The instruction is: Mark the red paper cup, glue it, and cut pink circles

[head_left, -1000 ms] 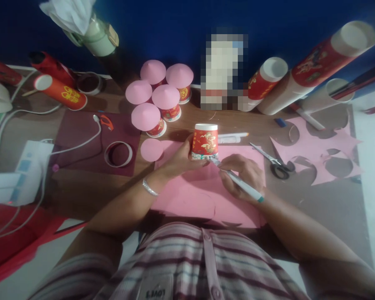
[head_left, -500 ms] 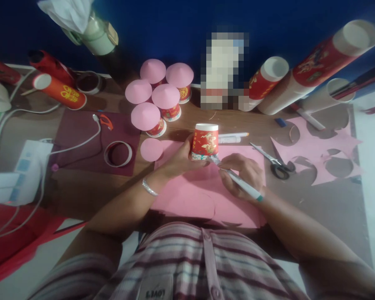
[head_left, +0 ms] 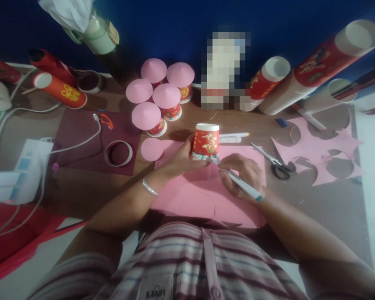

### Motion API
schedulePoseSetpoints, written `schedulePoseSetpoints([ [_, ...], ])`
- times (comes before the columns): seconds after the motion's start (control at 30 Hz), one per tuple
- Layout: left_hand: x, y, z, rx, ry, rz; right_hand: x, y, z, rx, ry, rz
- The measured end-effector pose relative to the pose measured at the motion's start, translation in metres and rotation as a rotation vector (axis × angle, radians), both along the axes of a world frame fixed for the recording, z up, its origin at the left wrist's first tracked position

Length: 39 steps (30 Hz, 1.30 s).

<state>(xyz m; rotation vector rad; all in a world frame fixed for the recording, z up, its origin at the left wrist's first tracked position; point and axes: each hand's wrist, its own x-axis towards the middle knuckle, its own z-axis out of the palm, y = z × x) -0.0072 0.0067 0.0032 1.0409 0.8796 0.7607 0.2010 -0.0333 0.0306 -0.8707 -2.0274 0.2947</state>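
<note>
An upturned red paper cup (head_left: 206, 141) with a dragon print stands mouth-down on a pink paper sheet (head_left: 200, 196). My left hand (head_left: 178, 160) wraps round the cup's left side and holds it in place. My right hand (head_left: 242, 174) is closed on a white pen (head_left: 239, 182) with a green end. The pen's tip touches the paper at the cup's lower right rim. A pink paper disc (head_left: 151, 149) lies just left of the sheet.
Several upturned cups with pink cone tops (head_left: 160, 96) stand behind. Scissors (head_left: 273, 163) and pink paper scraps (head_left: 325, 154) lie to the right, cup stacks (head_left: 303, 71) at the back right. A tape roll (head_left: 118, 153), cables and a white power strip (head_left: 21, 171) sit on the left.
</note>
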Motion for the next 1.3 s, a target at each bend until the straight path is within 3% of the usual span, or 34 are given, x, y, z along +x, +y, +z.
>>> schedulePoseSetpoints([
  [0.57,0.0003,-0.0015,0.0059,-0.048,0.011,0.012,0.0010,0.0006,-0.0018,0.007,-0.008,-0.022],
  [0.9,-0.0013,-0.0008,-0.0017,-0.037,-0.011,0.000,0.0014,0.0005,0.0001,0.000,0.011,0.010],
  [1.3,-0.0007,-0.0013,-0.0003,-0.023,-0.004,-0.002,0.0010,0.0003,0.0012,-0.001,-0.008,-0.001],
])
